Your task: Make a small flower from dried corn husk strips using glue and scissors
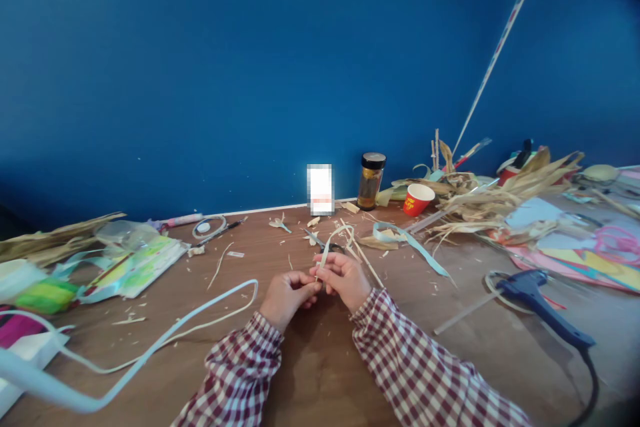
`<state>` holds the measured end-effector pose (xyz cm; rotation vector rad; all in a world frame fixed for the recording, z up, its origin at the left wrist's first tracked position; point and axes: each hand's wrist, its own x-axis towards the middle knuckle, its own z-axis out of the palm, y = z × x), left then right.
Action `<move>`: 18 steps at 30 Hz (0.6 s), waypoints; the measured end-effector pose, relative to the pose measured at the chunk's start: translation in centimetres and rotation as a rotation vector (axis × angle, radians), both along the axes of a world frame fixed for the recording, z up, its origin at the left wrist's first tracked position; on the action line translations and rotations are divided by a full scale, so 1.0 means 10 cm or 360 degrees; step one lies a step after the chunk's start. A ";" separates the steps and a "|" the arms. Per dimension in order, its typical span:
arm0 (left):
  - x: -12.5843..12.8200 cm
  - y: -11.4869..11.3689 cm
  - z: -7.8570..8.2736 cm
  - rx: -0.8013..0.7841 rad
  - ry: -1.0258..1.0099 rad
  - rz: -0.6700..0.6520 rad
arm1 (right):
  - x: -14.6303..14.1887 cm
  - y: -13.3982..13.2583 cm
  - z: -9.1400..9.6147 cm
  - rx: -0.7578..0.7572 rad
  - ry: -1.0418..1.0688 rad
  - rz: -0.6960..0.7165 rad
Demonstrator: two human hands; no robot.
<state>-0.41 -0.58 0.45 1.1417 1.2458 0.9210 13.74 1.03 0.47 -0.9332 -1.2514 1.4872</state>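
Note:
My left hand [290,297] and my right hand [347,280] meet low over the table, fingertips nearly touching. A narrow pale strip [325,255], like a piece of corn husk, rises from the right fingers and bends over in a loop. My right hand is closed on this strip. The left thumb and forefinger are pinched together beside its lower end; whatever sits between them is too small to make out. Just behind the fingers lie dark-handled scissors [334,248], partly covered by the right hand. Scraps of husk [313,237] are scattered beyond.
A blue hot glue gun [545,307] with its cable lies at right. Dried corn husks [500,207], a red paper cup [419,200] and a lidded jar [371,181] stand towards the blue wall [250,67]. A white cable [190,320] arches in from the left, near painted paper [135,267].

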 end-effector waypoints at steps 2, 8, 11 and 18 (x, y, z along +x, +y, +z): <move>0.01 -0.01 0.01 -0.0077 -0.0144 0.0005 | 0.00 0.00 -0.01 -0.0009 0.0016 -0.0004; 0.02 -0.01 0.03 -0.0151 -0.0310 -0.0007 | 0.02 0.03 -0.05 -0.0004 0.0058 -0.0016; 0.01 0.00 0.02 -0.0130 -0.0227 -0.0067 | 0.02 0.02 -0.04 -0.0012 0.0049 0.0001; 0.00 -0.01 0.03 -0.0013 -0.0047 -0.0033 | 0.00 0.01 -0.02 -0.0036 0.0062 0.0001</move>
